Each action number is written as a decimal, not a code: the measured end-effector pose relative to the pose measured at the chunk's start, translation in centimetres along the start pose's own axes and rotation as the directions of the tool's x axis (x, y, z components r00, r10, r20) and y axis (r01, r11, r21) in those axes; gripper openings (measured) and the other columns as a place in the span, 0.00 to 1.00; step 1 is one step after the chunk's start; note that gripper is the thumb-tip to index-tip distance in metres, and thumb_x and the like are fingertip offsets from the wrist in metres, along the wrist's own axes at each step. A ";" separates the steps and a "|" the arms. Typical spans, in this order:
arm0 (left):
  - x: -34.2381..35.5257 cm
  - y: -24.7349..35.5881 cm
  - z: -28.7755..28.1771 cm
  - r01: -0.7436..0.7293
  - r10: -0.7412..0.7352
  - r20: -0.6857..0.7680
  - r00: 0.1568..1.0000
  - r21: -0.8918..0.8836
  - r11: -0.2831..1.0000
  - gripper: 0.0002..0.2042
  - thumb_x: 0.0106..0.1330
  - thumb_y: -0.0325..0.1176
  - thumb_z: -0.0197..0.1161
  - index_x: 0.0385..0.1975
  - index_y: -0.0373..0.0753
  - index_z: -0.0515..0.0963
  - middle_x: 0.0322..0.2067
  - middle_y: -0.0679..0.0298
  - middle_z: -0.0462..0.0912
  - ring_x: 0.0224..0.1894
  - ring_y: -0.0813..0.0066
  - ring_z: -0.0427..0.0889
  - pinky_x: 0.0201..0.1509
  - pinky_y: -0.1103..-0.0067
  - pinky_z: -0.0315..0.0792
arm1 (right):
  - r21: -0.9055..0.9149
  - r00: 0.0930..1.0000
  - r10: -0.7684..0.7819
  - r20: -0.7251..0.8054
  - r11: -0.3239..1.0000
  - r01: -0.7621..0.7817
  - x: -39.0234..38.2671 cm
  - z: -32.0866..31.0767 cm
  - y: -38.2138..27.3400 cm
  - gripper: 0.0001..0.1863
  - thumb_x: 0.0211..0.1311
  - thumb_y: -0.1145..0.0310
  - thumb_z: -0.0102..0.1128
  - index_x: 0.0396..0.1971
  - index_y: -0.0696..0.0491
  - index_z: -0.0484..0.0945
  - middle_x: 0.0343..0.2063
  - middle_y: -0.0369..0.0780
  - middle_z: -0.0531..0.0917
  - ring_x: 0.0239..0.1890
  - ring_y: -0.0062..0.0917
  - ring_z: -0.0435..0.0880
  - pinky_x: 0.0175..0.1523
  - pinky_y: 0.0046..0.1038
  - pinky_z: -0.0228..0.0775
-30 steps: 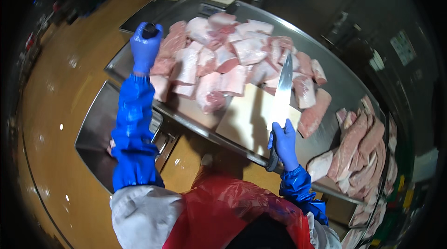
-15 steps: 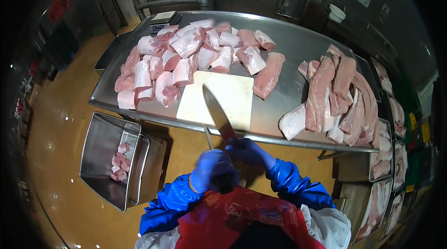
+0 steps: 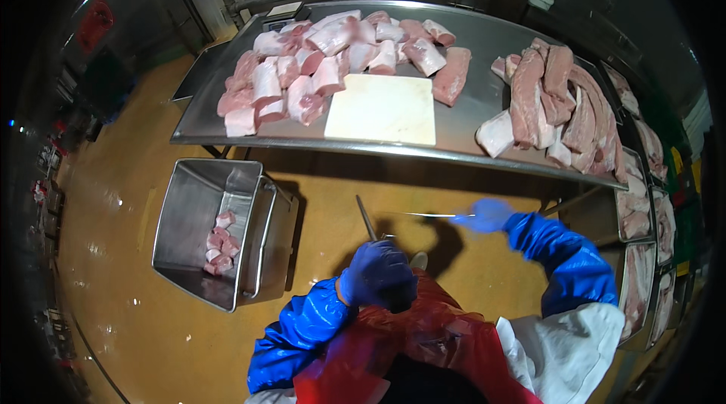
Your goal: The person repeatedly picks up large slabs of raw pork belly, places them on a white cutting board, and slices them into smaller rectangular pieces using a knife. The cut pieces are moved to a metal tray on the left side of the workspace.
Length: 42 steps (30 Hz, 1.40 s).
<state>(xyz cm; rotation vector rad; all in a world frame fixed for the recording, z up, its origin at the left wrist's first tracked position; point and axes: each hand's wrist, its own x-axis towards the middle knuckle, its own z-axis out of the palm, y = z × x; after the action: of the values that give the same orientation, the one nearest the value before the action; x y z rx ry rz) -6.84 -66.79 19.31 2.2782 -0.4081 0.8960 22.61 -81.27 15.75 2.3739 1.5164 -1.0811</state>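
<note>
Long steel-bladed knife, seen nearly edge-on as a thin bright line, lies level above the floor in front of the stainless-steel table. That table spans the view, its right end running behind stacked meat trays that fade into the dark rim. Below its left half stands a deep, slant-sided metal tub, with pink meat chunks at its bottom. A red translucent plastic apron is cut off by the lower edge. On the table, long pale-pink meat strips overlap, hiding their lower layers; thick cut meat blocks crowd behind and left of a white rectangular cutting board. The blue-gloved right hand, motion-blurred, is closed round the knife's hidden handle. The blue-gloved left hand is wrapped tight about a slim dark sharpening rod, its grip mostly covered, its tip pointing up. The blade's end blurs away near the rod; whether they touch cannot be told.
</note>
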 end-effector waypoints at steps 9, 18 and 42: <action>-5.3 8.9 -1.2 0.090 -0.097 -0.131 0.987 -0.061 0.994 0.10 0.43 0.32 0.72 0.23 0.48 0.76 0.17 0.66 0.73 0.19 0.63 0.73 0.24 0.69 0.66 | -0.330 0.844 -0.145 -0.516 0.943 -0.040 -6.2 1.4 -8.9 0.35 0.55 0.31 0.53 0.25 0.53 0.86 0.24 0.51 0.84 0.26 0.40 0.86 0.32 0.43 0.75; -8.3 13.4 -1.9 -0.140 0.139 -0.084 0.987 -0.004 0.990 0.10 0.44 0.37 0.74 0.24 0.52 0.77 0.19 0.70 0.73 0.20 0.67 0.75 0.25 0.72 0.66 | -0.208 0.927 -0.044 -0.372 0.977 -0.038 -8.4 3.0 -7.3 0.37 0.55 0.30 0.53 0.18 0.54 0.82 0.19 0.52 0.80 0.23 0.47 0.81 0.31 0.44 0.73; -8.7 14.6 -1.7 -0.085 0.092 -0.241 0.966 0.036 0.996 0.09 0.43 0.27 0.68 0.22 0.45 0.74 0.17 0.66 0.73 0.18 0.66 0.74 0.21 0.72 0.67 | -0.578 0.709 -0.536 -0.459 0.786 0.219 -10.0 1.6 -17.8 0.41 0.45 0.24 0.58 0.23 0.55 0.81 0.19 0.49 0.81 0.25 0.46 0.83 0.33 0.43 0.74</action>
<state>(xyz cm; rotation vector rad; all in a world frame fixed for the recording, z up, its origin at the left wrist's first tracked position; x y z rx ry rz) -21.07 -76.06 20.83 2.1529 -0.3933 1.2154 4.61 -80.75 25.45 2.1478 2.2450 0.1327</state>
